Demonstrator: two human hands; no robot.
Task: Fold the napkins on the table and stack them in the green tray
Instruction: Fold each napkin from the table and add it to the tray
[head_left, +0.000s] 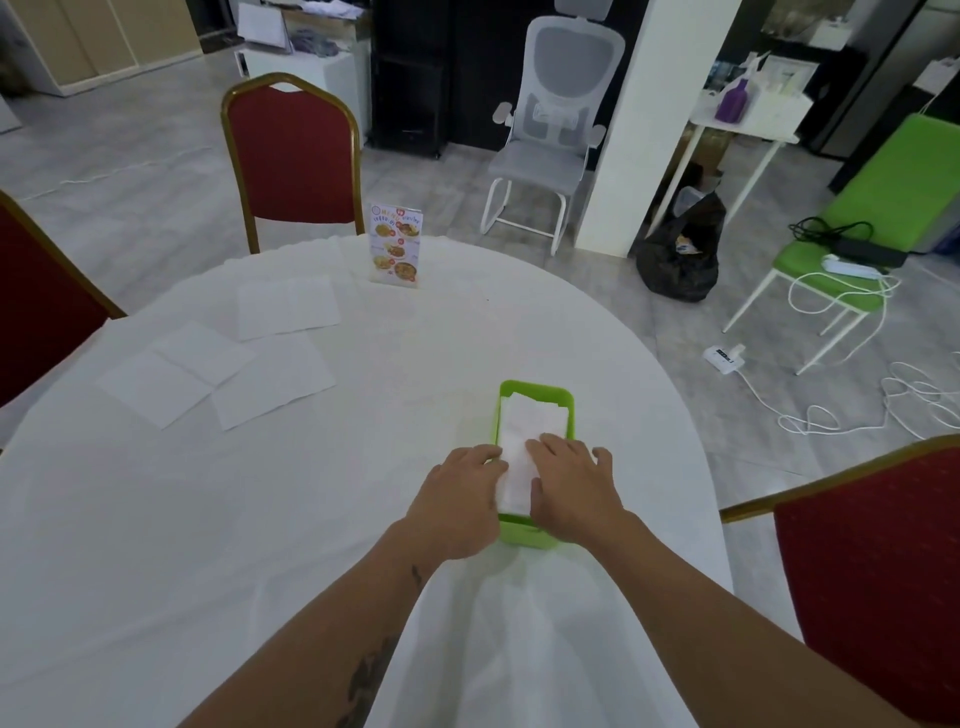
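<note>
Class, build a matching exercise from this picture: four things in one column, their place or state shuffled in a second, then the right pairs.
1 green tray
2 unfolded napkins
3 menu card
4 hands: left hand, right hand

A upright at the table's far edge
B flat on the folded napkin
C spread flat, left side of table
D holds folded napkins

Pairs: 1-D, 2-C, 3-A, 4-B

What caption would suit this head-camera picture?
Both hands, left and right, press a folded napkin into the green tray; unfolded napkins wait across the table.
</note>
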